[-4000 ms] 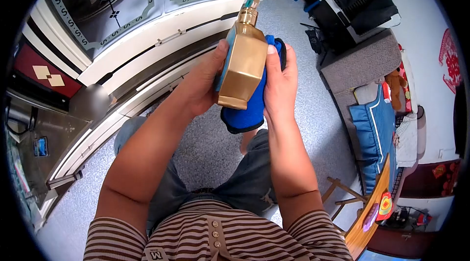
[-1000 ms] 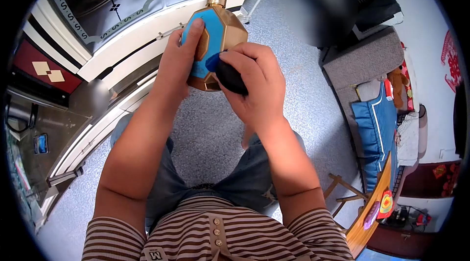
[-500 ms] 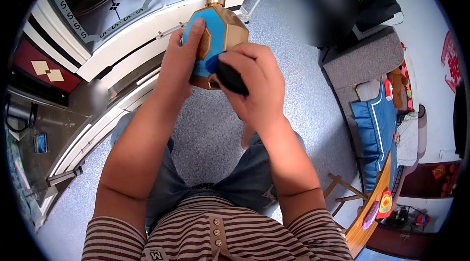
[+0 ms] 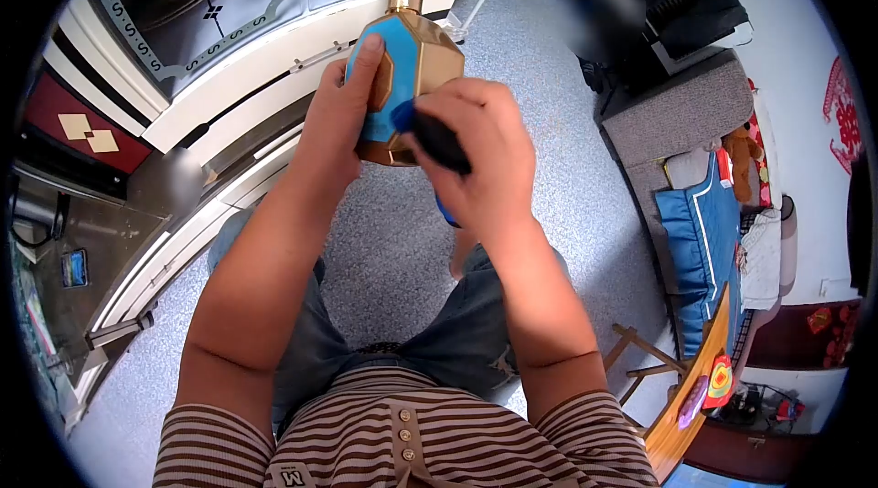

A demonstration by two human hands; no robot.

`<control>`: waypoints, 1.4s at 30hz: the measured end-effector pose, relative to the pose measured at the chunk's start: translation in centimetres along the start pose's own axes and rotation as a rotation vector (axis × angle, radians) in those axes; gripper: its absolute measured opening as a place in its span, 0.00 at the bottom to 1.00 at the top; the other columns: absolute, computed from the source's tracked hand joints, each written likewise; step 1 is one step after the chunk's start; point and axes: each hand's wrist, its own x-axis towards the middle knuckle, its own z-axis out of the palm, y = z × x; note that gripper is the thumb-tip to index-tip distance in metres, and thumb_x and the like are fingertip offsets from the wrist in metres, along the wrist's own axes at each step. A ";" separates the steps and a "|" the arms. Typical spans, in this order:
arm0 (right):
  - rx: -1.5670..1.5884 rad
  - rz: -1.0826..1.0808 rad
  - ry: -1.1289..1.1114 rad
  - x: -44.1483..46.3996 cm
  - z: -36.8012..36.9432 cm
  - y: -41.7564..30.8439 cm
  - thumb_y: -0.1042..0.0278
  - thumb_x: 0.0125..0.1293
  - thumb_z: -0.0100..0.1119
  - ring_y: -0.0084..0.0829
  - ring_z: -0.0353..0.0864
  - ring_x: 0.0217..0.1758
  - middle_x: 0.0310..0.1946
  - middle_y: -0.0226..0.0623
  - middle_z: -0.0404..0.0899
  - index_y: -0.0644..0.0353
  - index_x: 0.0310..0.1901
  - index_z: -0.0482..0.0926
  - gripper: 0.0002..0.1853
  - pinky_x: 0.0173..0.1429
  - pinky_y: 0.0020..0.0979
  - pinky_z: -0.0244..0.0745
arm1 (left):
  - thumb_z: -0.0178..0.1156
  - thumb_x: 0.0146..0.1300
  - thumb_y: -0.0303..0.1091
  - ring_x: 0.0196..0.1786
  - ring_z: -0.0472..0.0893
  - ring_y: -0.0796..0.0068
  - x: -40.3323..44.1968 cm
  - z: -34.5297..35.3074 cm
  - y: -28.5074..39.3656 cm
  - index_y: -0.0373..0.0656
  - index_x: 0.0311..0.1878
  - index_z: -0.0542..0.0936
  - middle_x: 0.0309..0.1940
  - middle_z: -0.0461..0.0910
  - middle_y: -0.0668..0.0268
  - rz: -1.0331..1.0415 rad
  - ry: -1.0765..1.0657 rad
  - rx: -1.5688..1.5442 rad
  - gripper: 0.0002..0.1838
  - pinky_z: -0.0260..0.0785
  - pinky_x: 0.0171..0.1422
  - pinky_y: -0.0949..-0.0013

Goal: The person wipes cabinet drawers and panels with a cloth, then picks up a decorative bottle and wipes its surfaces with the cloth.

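A blue-and-gold faceted bottle [image 4: 442,53] with a gold neck and a teal-and-gold cap is held up in front of me, tilted slightly. My left hand [image 4: 340,113] is closed around its left side, the thumb lying on the blue front face. In the grip of my right hand [image 4: 494,145] is a black pad-like object with a blue end [image 4: 441,142]. Its blue end meets the lower front of the bottle, near the gold edge. A bit of blue also shows below the right palm. My fingers hide the rest of the object, so its exact kind is unclear.
A white cabinet with patterned glass doors [image 4: 247,49] curves along the left. To the right stand a grey sofa [image 4: 681,108] with a blue cover [image 4: 700,223] and a wooden table [image 4: 681,424]. Speckled floor [image 4: 540,76] lies beneath.
My right hand has shifted slightly with the black-and-blue object, whose blue end has moved a little across the bottle's face. The left hand and bottle are nearly still.
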 end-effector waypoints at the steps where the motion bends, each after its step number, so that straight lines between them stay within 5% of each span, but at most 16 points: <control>1: 0.000 0.000 0.000 0.1 -0.1 -0.1 0.76 0.49 0.77 0.46 0.83 0.48 0.45 0.42 0.80 0.57 0.48 0.82 0.22 0.52 0.39 0.80 | 0.67 0.64 0.66 0.51 0.82 0.67 -0.1 -0.1 0.2 0.36 0.63 0.71 0.50 0.79 0.55 -0.023 -0.001 0.009 0.42 0.79 0.54 0.63; 8: -0.019 0.250 0.205 0.7 -0.8 2.5 0.76 0.58 0.73 0.43 0.84 0.48 0.43 0.43 0.82 0.62 0.45 0.82 0.14 0.53 0.36 0.79 | 0.67 0.64 0.67 0.50 0.82 0.68 -1.4 1.3 0.6 0.36 0.63 0.72 0.49 0.79 0.55 0.047 0.027 0.137 0.43 0.78 0.54 0.65; 12: -0.077 0.153 0.203 0.7 -0.5 1.3 0.76 0.56 0.75 0.43 0.84 0.48 0.44 0.42 0.81 0.61 0.46 0.82 0.16 0.53 0.37 0.79 | 0.67 0.64 0.67 0.49 0.82 0.68 -2.1 2.0 1.0 0.35 0.63 0.72 0.48 0.80 0.56 0.049 0.063 0.173 0.42 0.78 0.53 0.65; 16: -0.007 -0.022 0.045 0.0 -0.2 -0.2 0.78 0.42 0.77 0.47 0.83 0.48 0.45 0.41 0.80 0.56 0.47 0.82 0.26 0.52 0.39 0.80 | 0.66 0.65 0.67 0.48 0.81 0.70 -1.2 1.1 0.7 0.35 0.62 0.73 0.46 0.79 0.57 0.035 0.074 0.115 0.42 0.77 0.53 0.66; 20: -0.028 -0.011 0.043 0.5 -0.8 0.3 0.78 0.46 0.77 0.46 0.83 0.49 0.45 0.41 0.81 0.57 0.47 0.82 0.23 0.53 0.38 0.80 | 0.66 0.65 0.67 0.48 0.81 0.71 -0.8 1.0 0.3 0.35 0.61 0.73 0.46 0.79 0.58 0.074 0.046 0.105 0.41 0.76 0.53 0.67; 24: 0.041 0.259 0.229 0.8 -1.3 1.9 0.76 0.62 0.70 0.40 0.83 0.50 0.44 0.43 0.82 0.63 0.45 0.83 0.10 0.58 0.34 0.76 | 0.66 0.65 0.66 0.48 0.81 0.71 -1.9 1.8 1.1 0.36 0.61 0.74 0.47 0.80 0.58 0.048 -0.002 0.182 0.40 0.76 0.54 0.67; 32: 0.003 -0.016 0.056 0.4 -0.6 -0.2 0.81 0.52 0.76 0.42 0.84 0.49 0.44 0.43 0.82 0.60 0.46 0.83 0.19 0.54 0.36 0.78 | 0.67 0.64 0.65 0.48 0.82 0.69 -0.8 0.7 1.2 0.37 0.61 0.73 0.47 0.80 0.57 0.021 0.006 0.061 0.40 0.78 0.54 0.65; 39: -0.027 0.192 0.238 0.9 -0.7 2.3 0.78 0.55 0.76 0.42 0.84 0.47 0.44 0.42 0.82 0.60 0.45 0.83 0.16 0.51 0.36 0.80 | 0.68 0.63 0.66 0.48 0.82 0.69 -1.8 1.7 1.1 0.38 0.61 0.73 0.47 0.80 0.57 0.026 0.038 0.165 0.41 0.78 0.53 0.65; 42: -0.072 0.081 0.205 0.9 -0.5 1.4 0.77 0.53 0.77 0.43 0.84 0.47 0.43 0.42 0.81 0.60 0.45 0.83 0.17 0.52 0.36 0.80 | 0.68 0.63 0.66 0.48 0.82 0.69 -1.3 1.2 0.8 0.37 0.61 0.73 0.47 0.80 0.57 0.015 0.082 0.154 0.41 0.77 0.54 0.65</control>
